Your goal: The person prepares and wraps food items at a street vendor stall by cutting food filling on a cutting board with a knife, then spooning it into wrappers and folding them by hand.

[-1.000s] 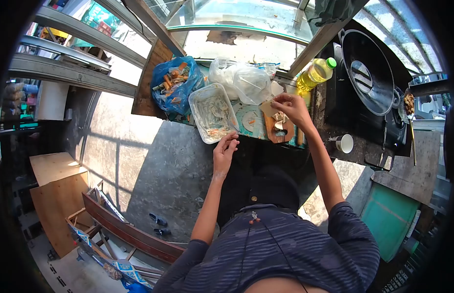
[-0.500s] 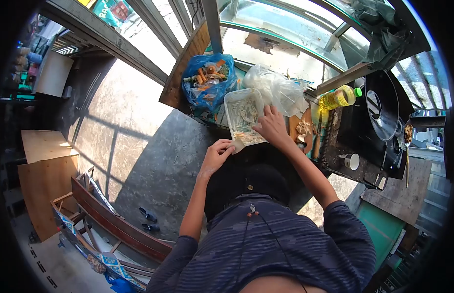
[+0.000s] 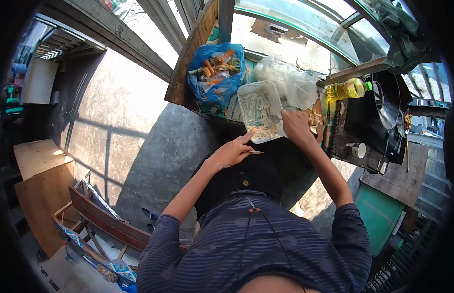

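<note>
My left hand (image 3: 232, 151) is at the near edge of a clear plastic tub (image 3: 242, 100), its fingers closed on a thin pale wrapper (image 3: 256, 152). At the tub's right side, my right hand (image 3: 296, 125) is closed round a spoon (image 3: 274, 118), whose bowl dips into the tub. A pale mix with orange bits (image 3: 258, 110) coats the tub's bottom. Left of the tub sits a blue plastic bag (image 3: 194, 84) of orange peelings and scraps. Clear plastic bags (image 3: 285, 80) lie behind it.
A yellow oil bottle (image 3: 346, 90) with a green cap lies at the right, near a black wok (image 3: 387, 100). A white cup (image 3: 358, 150) rests on the stove's edge. A wooden bench frame (image 3: 109, 217) stands on the floor at the lower left.
The view has shifted. My right hand, earlier with spread fingers at the tub, is now closed round the spoon. My left hand has turned over, with the wrapper lower and flatter.
</note>
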